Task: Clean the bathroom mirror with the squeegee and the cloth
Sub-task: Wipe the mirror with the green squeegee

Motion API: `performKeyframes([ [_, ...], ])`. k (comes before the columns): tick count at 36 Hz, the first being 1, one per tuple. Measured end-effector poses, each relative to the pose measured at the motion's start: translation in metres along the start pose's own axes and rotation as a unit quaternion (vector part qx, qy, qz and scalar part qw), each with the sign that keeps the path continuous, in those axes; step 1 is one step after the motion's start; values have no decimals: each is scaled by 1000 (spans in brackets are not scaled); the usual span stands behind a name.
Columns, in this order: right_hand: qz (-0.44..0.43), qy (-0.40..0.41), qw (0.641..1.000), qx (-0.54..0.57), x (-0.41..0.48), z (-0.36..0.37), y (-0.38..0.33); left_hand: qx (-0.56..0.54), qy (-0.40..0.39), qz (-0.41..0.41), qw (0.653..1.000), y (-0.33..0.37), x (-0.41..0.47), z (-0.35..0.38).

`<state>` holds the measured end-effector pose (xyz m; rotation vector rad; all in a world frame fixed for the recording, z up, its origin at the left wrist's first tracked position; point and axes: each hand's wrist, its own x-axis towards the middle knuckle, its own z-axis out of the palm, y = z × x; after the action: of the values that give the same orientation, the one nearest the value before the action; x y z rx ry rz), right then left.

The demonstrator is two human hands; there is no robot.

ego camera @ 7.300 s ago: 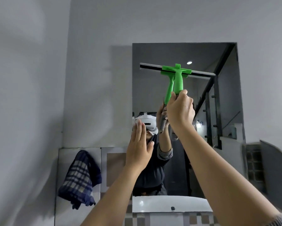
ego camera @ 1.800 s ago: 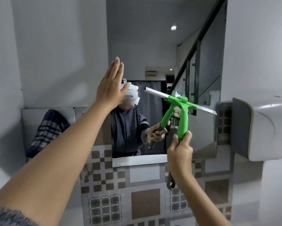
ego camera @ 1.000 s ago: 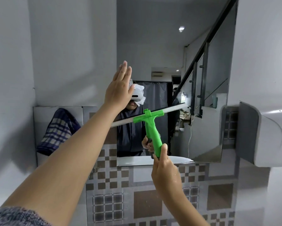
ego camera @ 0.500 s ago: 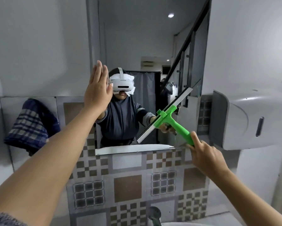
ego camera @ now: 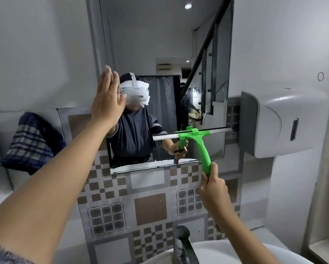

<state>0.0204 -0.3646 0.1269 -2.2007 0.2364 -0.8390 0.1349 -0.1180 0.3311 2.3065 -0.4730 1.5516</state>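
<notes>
A tall mirror (ego camera: 159,44) hangs on the wall ahead. My right hand (ego camera: 213,189) grips the lower end of the green squeegee (ego camera: 199,143). Its blade lies almost level across the mirror's lower right part, a little above the bottom edge. My left hand (ego camera: 107,103) is flat and open, fingers up, against the mirror's left edge. A dark blue checked cloth (ego camera: 31,143) hangs on the wall to the left of the mirror, apart from both hands.
A white paper dispenser (ego camera: 281,122) juts from the wall just right of the mirror, close to the blade's end. Below stand a chrome tap (ego camera: 183,244) and a white basin (ego camera: 236,252). Patterned tiles (ego camera: 150,208) cover the wall under the mirror.
The squeegee blade has turned from a steep diagonal to nearly level and now sits at the mirror's lower right. My left hand stays flat at the mirror's left edge.
</notes>
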Motion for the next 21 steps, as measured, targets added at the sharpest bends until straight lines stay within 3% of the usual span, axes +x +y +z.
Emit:
performKeyframes([
  [12, 46, 42, 981, 182, -35, 49, -48, -5, -33, 47, 998, -13, -4, -8],
  [21, 7, 7, 990, 144, -71, 97, -64, -24, -26, 73, 997, -22, -7, -2],
])
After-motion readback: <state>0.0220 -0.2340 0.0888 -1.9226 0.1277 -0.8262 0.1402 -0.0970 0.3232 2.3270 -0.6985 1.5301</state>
